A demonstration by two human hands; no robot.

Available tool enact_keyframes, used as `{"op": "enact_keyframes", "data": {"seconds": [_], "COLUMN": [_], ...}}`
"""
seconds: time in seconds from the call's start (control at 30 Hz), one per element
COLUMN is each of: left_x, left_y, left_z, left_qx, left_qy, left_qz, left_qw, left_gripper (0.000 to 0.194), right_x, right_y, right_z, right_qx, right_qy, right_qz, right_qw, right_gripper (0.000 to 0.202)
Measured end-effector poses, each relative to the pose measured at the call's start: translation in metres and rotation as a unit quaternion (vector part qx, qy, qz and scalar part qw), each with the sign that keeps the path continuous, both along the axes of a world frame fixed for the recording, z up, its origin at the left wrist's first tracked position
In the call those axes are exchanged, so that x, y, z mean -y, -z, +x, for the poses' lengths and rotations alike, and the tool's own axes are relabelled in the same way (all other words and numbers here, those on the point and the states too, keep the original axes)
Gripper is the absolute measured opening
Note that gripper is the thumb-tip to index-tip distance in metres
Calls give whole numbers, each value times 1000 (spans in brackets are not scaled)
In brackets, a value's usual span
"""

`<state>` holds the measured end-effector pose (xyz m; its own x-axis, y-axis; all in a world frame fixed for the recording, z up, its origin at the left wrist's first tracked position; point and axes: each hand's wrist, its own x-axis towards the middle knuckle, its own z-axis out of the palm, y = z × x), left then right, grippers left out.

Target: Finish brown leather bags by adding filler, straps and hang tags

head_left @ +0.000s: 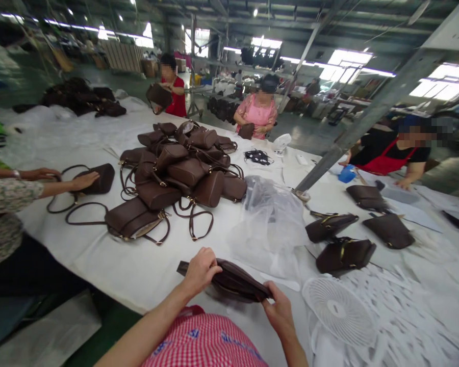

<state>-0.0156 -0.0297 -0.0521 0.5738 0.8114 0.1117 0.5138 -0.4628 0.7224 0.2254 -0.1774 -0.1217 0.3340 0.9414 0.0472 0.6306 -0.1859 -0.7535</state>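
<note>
A dark brown bag is held just above the white table's near edge, in front of the checked apron. My left hand is closed on its left end, thumb at the top opening. The fingers of my right hand pinch its right corner. The bag's opening faces up and looks narrow; what is inside cannot be made out. Beyond it a large heap of brown bags with straps lies on the table. One bag with a long strap rests at the front of the heap.
Clear plastic lies right of the heap. A white fan stands near my right hand. Several brown bags lie at the right, by a slanted metal post. Another person's hands touch a bag at the left; other people stand across the table.
</note>
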Motion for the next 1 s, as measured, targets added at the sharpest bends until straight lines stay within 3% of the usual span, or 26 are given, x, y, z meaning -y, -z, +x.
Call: {"op": "enact_keyframes", "data": {"seconds": [0.13, 0.23, 0.3, 0.43, 0.5, 0.57, 0.67, 0.8, 1.0], "left_x": [3, 3, 2, -2, -4, -5, -7, -11, -10], "left_y": [4, 6, 7, 11, 14, 19, 24, 25, 27], "left_z": [12, 15, 11, 1, 0, 1, 6, 17, 29], "left_qx": [15, 41, 65, 101, 107, 107, 104, 119, 131], "left_qy": [20, 68, 107, 184, 209, 215, 211, 206, 198], "left_qz": [-62, -91, -136, -191, -181, -174, -161, -151, -233], "left_qw": [998, 993, 983, 959, 955, 955, 958, 959, 943], "left_gripper": [21, 13, 9, 25, 25, 23, 19, 12, 13], "right_x": [-2, -14, -21, -24, -19, -16, -20, -42, -66], "right_y": [7, 2, -4, -18, -24, -32, -46, -60, -62], "right_z": [14, 20, 18, -7, -30, -53, -80, -92, -96], "right_qx": [29, 71, 102, 56, -29, -108, -147, -93, 25], "right_qy": [12, 51, 104, 240, 228, 166, 113, 133, 171], "right_qz": [-39, -40, -27, -9, -7, -6, 3, -13, -42], "right_qw": [999, 995, 989, 969, 973, 980, 983, 987, 984], "right_gripper": [13, 26, 33, 38, 32, 29, 34, 34, 34]}}
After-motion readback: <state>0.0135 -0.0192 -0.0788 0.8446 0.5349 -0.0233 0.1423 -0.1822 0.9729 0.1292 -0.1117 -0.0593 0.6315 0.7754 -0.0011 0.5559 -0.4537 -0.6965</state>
